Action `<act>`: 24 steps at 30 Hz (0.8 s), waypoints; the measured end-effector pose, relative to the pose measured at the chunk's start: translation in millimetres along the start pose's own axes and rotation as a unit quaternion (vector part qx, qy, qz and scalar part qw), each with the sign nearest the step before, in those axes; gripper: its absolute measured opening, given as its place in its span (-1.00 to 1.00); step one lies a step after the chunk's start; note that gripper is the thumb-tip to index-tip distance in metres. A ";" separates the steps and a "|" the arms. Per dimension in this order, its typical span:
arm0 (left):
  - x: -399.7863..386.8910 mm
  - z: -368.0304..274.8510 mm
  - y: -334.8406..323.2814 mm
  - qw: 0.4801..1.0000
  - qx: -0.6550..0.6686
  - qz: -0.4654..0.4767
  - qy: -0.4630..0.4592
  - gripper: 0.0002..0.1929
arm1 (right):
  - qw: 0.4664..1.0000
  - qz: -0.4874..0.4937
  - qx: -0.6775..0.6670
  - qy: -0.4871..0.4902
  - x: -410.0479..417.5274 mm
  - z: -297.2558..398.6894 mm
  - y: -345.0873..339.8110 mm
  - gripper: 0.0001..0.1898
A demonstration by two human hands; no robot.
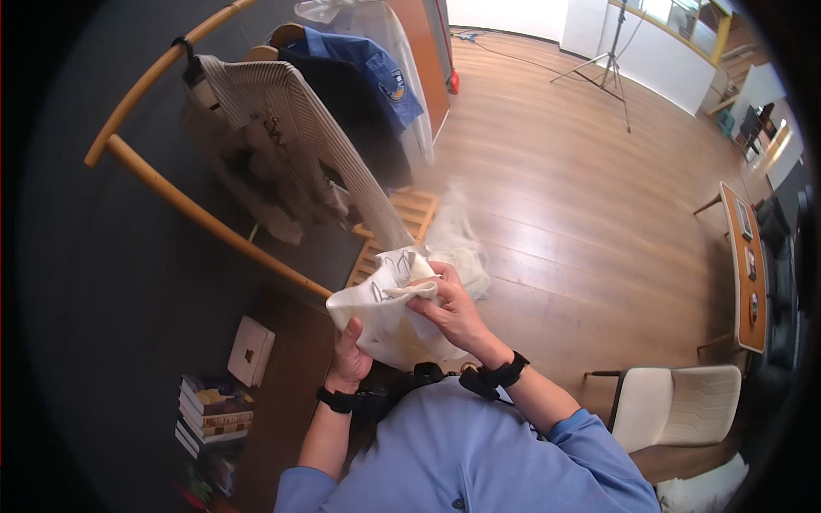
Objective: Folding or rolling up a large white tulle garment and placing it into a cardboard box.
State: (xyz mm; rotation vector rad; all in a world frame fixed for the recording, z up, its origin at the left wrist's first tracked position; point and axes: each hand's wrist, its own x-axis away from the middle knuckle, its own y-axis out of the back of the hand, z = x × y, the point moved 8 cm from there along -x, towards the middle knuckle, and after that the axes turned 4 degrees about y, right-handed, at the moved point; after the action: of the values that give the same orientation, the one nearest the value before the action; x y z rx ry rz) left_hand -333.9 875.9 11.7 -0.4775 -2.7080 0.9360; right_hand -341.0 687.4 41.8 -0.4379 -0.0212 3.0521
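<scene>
A white cloth item (385, 327), like a soft bag with an open rim, is held up in front of my waist. My left hand (353, 359) grips its lower left side, thumb on the near face and fingers hidden behind. My right hand (449, 304) pinches a folded strip of the rim at the right. Thin grey hook-shaped lines show inside the opening; whether they are wires or print I cannot tell. The sleeve of a striped shirt (346, 160) reaches down to the far edge of the white cloth; whether they touch is unclear.
A wooden clothes rack (211, 221) stands ahead left, hung with a blue garment (365, 70) and others. Sheer white material (465, 243) shows beyond my hands. Stacked books (215, 413) and a pale handbag (250, 353) lie left. A chair (673, 407), table (744, 276) and tripod (612, 70) stand right.
</scene>
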 end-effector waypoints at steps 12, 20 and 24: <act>-7.0 -22.4 -29.8 0.983 -0.167 0.078 0.010 -0.28 | 0.992 0.044 0.117 0.033 -0.8 19.3 -49.4 -0.69; -5.4 -43.1 58.1 0.997 -0.025 -0.057 0.033 -0.62 | 0.981 0.056 0.182 0.030 4.1 17.3 -60.7 -0.59; 7.0 -90.7 98.1 0.996 -0.045 -0.077 -0.019 -0.63 | 0.983 0.001 0.166 -0.076 3.6 4.0 9.7 -0.68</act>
State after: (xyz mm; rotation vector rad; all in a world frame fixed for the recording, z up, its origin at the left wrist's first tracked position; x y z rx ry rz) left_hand -288.8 1001.5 20.2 -0.2653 -2.7822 0.7938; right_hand -346.1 677.8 44.4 -0.1820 0.4736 2.9977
